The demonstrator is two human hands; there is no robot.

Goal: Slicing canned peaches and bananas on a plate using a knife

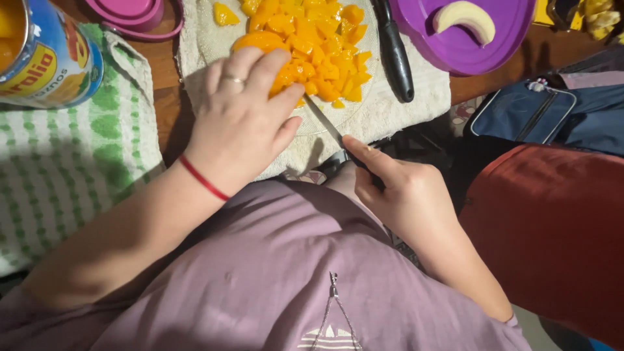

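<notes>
My left hand [240, 120], with a ring and a red wrist string, presses down on an orange fruit half [260, 41] on a clear glass cutting board [364, 97]. Several diced orange fruit cubes [325, 45] lie piled beside my fingers. My right hand [396, 188] grips a black-handled knife [328, 127], index finger along its spine, the blade angled up under the fruit by my left fingertips. The board rests on a beige towel [416, 97].
A second black-handled knife [394, 55] lies on the towel. A purple plate [468, 39] holds a pale fruit slice. An open tin can [45, 58] stands on a green-white cloth [71, 169]. A pink lid [133, 16], blue bag [533, 117] and red cushion [552, 227] surround me.
</notes>
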